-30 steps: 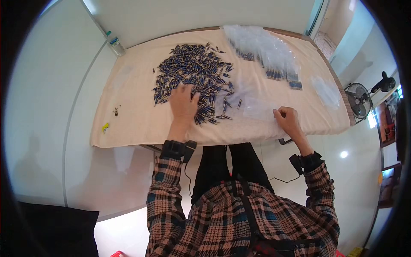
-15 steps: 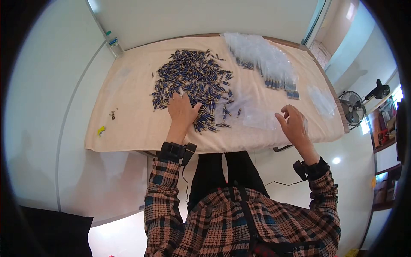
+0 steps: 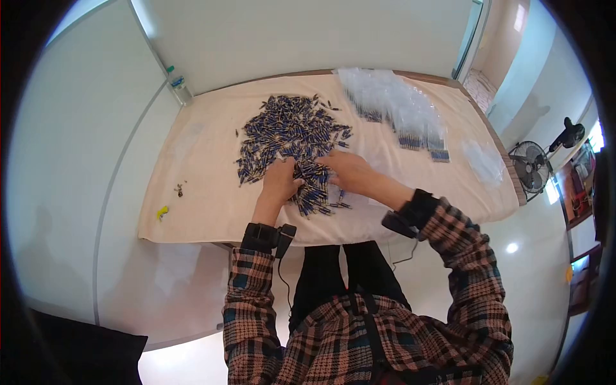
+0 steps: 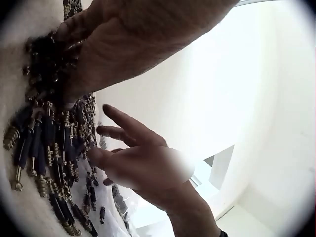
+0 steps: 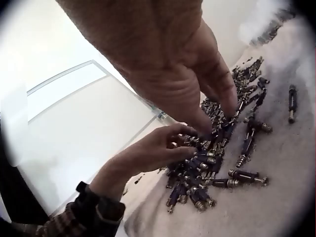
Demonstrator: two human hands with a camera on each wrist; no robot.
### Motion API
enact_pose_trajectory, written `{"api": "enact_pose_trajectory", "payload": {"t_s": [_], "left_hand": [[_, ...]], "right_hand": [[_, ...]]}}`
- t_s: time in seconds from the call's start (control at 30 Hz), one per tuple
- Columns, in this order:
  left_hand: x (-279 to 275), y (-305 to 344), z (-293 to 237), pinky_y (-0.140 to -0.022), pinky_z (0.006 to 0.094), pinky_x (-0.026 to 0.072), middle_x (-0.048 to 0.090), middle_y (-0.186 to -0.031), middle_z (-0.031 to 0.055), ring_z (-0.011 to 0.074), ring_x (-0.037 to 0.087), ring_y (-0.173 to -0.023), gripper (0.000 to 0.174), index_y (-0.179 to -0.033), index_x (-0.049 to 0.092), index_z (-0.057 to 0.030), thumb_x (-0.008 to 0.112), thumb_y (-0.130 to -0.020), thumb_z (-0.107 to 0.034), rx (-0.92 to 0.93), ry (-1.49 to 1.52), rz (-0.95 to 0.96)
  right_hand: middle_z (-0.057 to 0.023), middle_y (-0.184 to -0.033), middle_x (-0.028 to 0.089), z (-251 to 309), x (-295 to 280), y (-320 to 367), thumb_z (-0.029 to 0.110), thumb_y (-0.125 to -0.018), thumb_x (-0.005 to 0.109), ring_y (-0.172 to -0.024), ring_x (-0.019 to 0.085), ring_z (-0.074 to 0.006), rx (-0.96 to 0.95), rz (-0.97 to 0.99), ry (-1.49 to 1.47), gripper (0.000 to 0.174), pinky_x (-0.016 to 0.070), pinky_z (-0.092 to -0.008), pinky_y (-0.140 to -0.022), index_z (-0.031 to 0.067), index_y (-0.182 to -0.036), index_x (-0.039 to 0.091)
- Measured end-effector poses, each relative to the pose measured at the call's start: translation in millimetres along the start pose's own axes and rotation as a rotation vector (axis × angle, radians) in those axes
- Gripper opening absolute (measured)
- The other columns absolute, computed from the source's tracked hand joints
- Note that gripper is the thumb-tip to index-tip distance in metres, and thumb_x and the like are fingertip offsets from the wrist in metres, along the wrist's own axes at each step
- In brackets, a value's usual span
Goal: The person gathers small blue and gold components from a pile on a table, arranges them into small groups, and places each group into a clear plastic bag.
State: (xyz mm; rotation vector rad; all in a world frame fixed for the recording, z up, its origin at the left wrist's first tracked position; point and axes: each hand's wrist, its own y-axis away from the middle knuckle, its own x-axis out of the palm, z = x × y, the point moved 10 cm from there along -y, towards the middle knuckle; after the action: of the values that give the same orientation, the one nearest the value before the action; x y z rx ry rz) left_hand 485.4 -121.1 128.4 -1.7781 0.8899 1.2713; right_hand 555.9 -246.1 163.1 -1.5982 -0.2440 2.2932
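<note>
A wide heap of small dark-blue rod-shaped parts (image 3: 289, 125) with brass-coloured springs and metal ends lies on the cloth-covered table. In its near portion is my left hand (image 3: 280, 183); the right wrist view shows that hand's (image 5: 148, 150) thumb and fingers bent round a clump of the parts. Reaching in from the right, my right hand (image 3: 353, 172) has its fingertips at the heap's right side. Seen from the left wrist, the right hand (image 4: 143, 163) has its fingers spread apart. Clear plastic film (image 4: 106, 195) lies beside the heap, partly hidden under the right arm.
Clear plastic bags holding rows of the same parts (image 3: 410, 140) lie at the back right. Further right is more clear plastic (image 3: 482, 160). A bottle (image 3: 179, 88) stands at the back left corner; a yellow scrap (image 3: 162, 212) lies at front left. A fan (image 3: 530, 165) stands past the right edge.
My right hand has moved left from beside the clear plastic film to the heap's right side. The left hand stays in the heap, now in its nearer portion.
</note>
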Motion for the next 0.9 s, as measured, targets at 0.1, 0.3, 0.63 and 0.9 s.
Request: {"api": "enact_pose_trajectory", "payload": {"t_s": [0.1,0.3,0.63,0.9], "left_hand": [[7.0,9.9,-2.7,-0.078,0.0461,0.0503,0.06,-0.096,0.0207,0.0393,0.061,-0.089,0.047,-0.104,0.058,-0.0052,0.081,-0.068,-0.024,0.032,0.1,-0.076],[21.7,-1.6,1.7,-0.078,0.0471,0.0486,0.057,-0.102,0.0212,0.0411,0.058,-0.093,0.04,-0.097,0.056,-0.0042,0.08,-0.067,-0.014,0.056,0.228,-0.045],[7.4,18.9,-72.0,-0.082,0.0442,0.044,0.053,-0.101,0.0182,0.0382,0.052,-0.097,0.031,-0.099,0.058,-0.0009,0.063,-0.07,0.007,0.265,0.344,-0.075],[4.8,42.3,-105.1,-0.088,0.0418,0.0428,0.051,-0.109,0.018,0.0386,0.049,-0.102,0.044,-0.111,0.055,-0.0014,0.057,-0.069,0.011,0.428,0.58,-0.095]], "right_hand": [[-0.0159,-0.106,0.057,-6.8,24.4,-25.5,0.016,-0.069,0.077,-0.098,0.058,-0.0342,0.052,0.114,0.037,0.059,0.049,-0.0421,-0.083,0.0117,-0.123,0.056],[-0.0143,-0.105,0.054,-3.9,44.8,-36.2,0.013,-0.072,0.073,-0.098,0.058,-0.0353,0.077,0.294,0.104,0.053,0.0487,-0.0419,-0.083,0.0113,-0.122,0.056],[-0.0137,-0.101,0.056,-15.7,25.5,20.1,0.004,-0.071,0.068,-0.093,0.058,-0.0351,0.037,0.121,0.015,0.037,0.0491,-0.0429,-0.08,0.0065,-0.108,0.062],[-0.0154,-0.097,0.056,-15.0,11.8,52.1,0.003,-0.074,0.063,-0.09,0.058,-0.0367,0.045,-0.028,-0.124,0.031,0.0483,-0.0444,-0.077,0.0065,-0.105,0.063]]}}
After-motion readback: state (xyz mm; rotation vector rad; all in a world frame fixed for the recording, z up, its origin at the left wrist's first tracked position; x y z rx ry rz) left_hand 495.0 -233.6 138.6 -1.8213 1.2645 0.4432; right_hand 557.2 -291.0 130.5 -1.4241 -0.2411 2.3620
